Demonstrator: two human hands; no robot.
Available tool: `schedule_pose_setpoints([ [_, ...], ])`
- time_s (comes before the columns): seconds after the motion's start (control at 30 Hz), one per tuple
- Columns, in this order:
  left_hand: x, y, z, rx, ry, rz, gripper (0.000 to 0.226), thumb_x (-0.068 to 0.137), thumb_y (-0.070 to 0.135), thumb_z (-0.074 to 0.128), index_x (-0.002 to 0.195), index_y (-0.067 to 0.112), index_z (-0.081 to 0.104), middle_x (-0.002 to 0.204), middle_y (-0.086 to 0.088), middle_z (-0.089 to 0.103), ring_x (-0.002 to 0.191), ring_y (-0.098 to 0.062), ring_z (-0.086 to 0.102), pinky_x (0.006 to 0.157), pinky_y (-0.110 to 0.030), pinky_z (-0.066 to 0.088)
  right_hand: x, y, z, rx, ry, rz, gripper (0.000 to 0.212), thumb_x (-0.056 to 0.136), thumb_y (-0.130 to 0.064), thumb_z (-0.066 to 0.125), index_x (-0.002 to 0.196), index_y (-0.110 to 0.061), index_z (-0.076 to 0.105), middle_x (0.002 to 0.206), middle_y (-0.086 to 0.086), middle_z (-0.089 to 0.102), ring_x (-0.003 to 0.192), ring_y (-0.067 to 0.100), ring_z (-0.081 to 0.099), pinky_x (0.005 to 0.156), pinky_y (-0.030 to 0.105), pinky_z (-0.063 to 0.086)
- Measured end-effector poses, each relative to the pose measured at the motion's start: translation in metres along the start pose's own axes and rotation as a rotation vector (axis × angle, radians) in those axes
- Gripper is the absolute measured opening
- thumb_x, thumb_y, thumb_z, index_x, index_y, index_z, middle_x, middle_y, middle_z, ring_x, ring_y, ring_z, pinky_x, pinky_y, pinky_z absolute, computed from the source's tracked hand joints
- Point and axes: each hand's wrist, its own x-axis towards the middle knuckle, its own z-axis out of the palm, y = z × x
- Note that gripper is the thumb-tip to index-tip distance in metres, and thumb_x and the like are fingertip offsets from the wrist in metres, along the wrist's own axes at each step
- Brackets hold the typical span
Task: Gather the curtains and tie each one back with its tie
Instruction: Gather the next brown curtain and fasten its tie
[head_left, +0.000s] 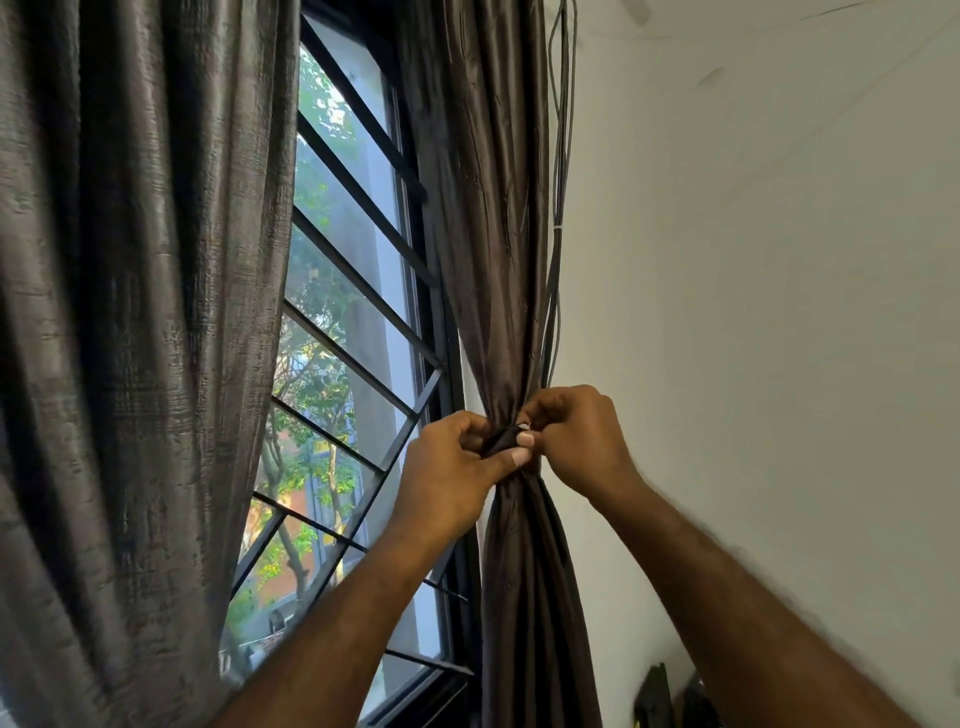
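The right curtain (488, 218), dark brown and shiny, hangs bunched into a narrow column beside the wall. A dark tie (503, 439) wraps its pinched waist. My left hand (457, 467) grips the tie from the left, thumb pressed across its front. From the right, my right hand (576, 441) pinches the tie's end with its fingertips. The two hands touch at the tie. The left curtain (135, 338), the same dark fabric, hangs loose and wide with no tie visible on it.
A window with a black metal grille (358, 312) shows between the curtains, trees outside. Grey cables (560, 156) run down the white wall (753, 312) just right of the gathered curtain. Dark objects (670, 696) stand at the bottom right.
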Motion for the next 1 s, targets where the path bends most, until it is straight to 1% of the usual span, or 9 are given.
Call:
schedule_pose_setpoints([
  [0.07,0.003,-0.001,-0.002,0.032,0.064,0.018,0.019,0.074,0.021,0.085,0.087,0.015,0.073,0.077,0.003,0.074,0.073,-0.01,0.072,0.07,-0.028,0.059,0.0,0.003,-0.006,0.143,-0.135,0.019,0.016,0.08,0.001,0.075,0.073,-0.013,0.073,0.071,0.004,0.073,0.069,0.013,0.069,0.07,0.027,0.057],
  [0.13,0.005,-0.001,-0.001,0.038,0.118,0.017,0.017,0.071,0.016,0.087,0.08,0.012,0.073,0.072,0.002,0.073,0.069,-0.011,0.071,0.066,-0.027,0.058,-0.001,0.006,-0.007,0.212,-0.217,0.017,0.008,0.082,-0.006,0.077,0.078,-0.012,0.075,0.075,0.003,0.075,0.072,0.012,0.07,0.072,0.025,0.057],
  [0.23,0.002,0.005,0.006,0.054,0.136,0.012,0.018,0.069,0.018,0.088,0.077,0.015,0.072,0.067,0.005,0.069,0.063,-0.007,0.066,0.056,-0.013,0.049,-0.002,0.011,0.002,0.125,-0.051,-0.005,0.015,0.08,0.005,0.073,0.074,-0.008,0.071,0.069,0.004,0.071,0.066,0.011,0.066,0.066,0.024,0.053],
  [0.3,0.001,0.009,0.009,0.096,0.135,0.014,0.02,0.07,0.023,0.088,0.078,0.019,0.069,0.069,0.006,0.068,0.064,-0.005,0.063,0.055,-0.011,0.045,-0.001,0.012,0.006,0.094,0.037,0.007,0.018,0.078,0.009,0.071,0.072,-0.008,0.071,0.068,0.006,0.071,0.065,0.013,0.066,0.065,0.025,0.055],
  [0.47,-0.001,0.008,0.004,0.121,0.031,-0.042,0.042,0.071,0.028,0.087,0.103,0.024,0.059,0.091,0.011,0.064,0.077,-0.002,0.063,0.06,-0.01,0.043,-0.001,0.02,-0.002,0.119,0.015,-0.008,0.007,0.084,-0.007,0.075,0.085,-0.014,0.076,0.081,-0.003,0.075,0.079,0.008,0.07,0.069,0.014,0.049],
  [0.63,-0.003,0.002,0.002,0.061,0.037,-0.083,0.045,0.074,0.021,0.084,0.114,0.021,0.062,0.102,0.006,0.067,0.085,-0.012,0.069,0.075,-0.026,0.055,-0.001,0.028,-0.004,0.117,0.036,0.02,0.011,0.087,-0.007,0.071,0.091,-0.014,0.078,0.09,-0.001,0.075,0.089,0.008,0.068,0.071,0.011,0.045],
  [0.77,-0.005,0.001,0.002,0.032,0.035,-0.098,0.038,0.082,0.013,0.077,0.117,0.018,0.064,0.102,0.008,0.067,0.082,-0.004,0.068,0.072,-0.018,0.051,-0.001,0.028,-0.002,0.04,0.031,0.022,0.011,0.09,-0.01,0.069,0.097,-0.014,0.077,0.097,-0.003,0.074,0.09,0.006,0.066,0.069,0.007,0.041],
  [0.87,-0.009,0.0,-0.001,0.037,0.05,-0.093,0.034,0.085,0.011,0.073,0.118,0.016,0.065,0.102,0.008,0.067,0.086,-0.004,0.069,0.07,-0.012,0.046,0.0,0.025,0.0,-0.033,0.063,-0.007,0.013,0.092,-0.01,0.067,0.099,-0.016,0.076,0.096,-0.009,0.07,0.084,-0.002,0.062,0.067,0.002,0.038],
  [1.0,-0.015,-0.002,-0.008,0.062,0.061,-0.085,0.032,0.087,0.01,0.07,0.118,0.015,0.066,0.106,0.004,0.07,0.089,-0.006,0.069,0.067,-0.009,0.043,-0.001,0.023,0.0,-0.046,0.119,-0.014,0.017,0.093,-0.006,0.064,0.101,-0.015,0.077,0.097,-0.006,0.071,0.089,0.008,0.065,0.071,0.004,0.041],
])
